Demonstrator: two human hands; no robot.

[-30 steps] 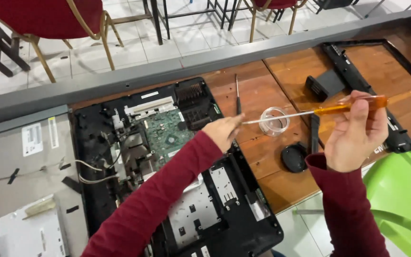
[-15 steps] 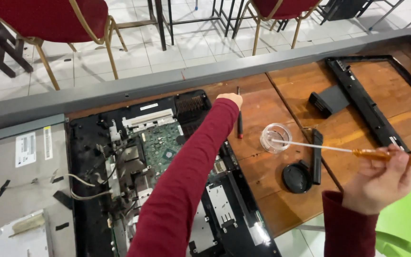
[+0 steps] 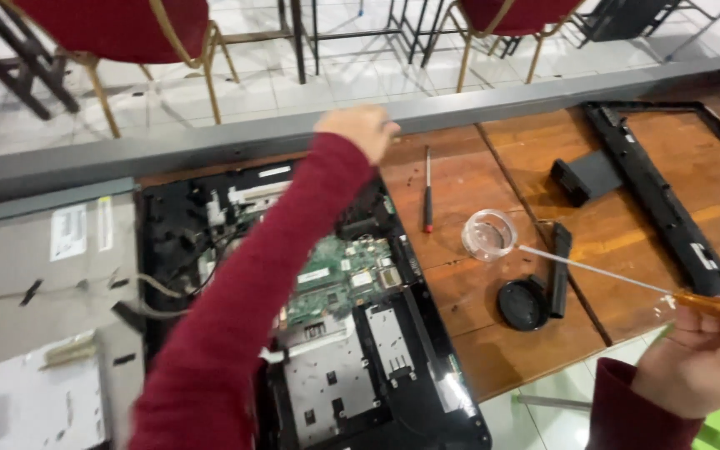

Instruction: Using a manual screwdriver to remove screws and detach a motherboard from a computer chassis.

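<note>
While the small clear round dish [image 3: 490,234] sits on the wooden worktop [image 3: 477,333], whether anything lies inside it is too hard to tell; the thin metal shaft of the orange-handled screwdriver [image 3: 627,283] points its tip at the dish rim. Beside the dish lie a black round cap [image 3: 523,303] and a black bar [image 3: 559,268], and a second slim screwdriver [image 3: 428,190] rests on the planks farther back. An opened black device [image 3: 360,333] shows a green circuit board [image 3: 339,279] and grey metal plates. The right hand [image 3: 702,362] has its grip curled around the translucent orange handle at the lower right edge. The left hand [image 3: 360,127], arm stretched out in a dark red sleeve, reaches over the device's far edge; its fingers look loosely bent, though I cannot tell whether they pinch anything
</note>
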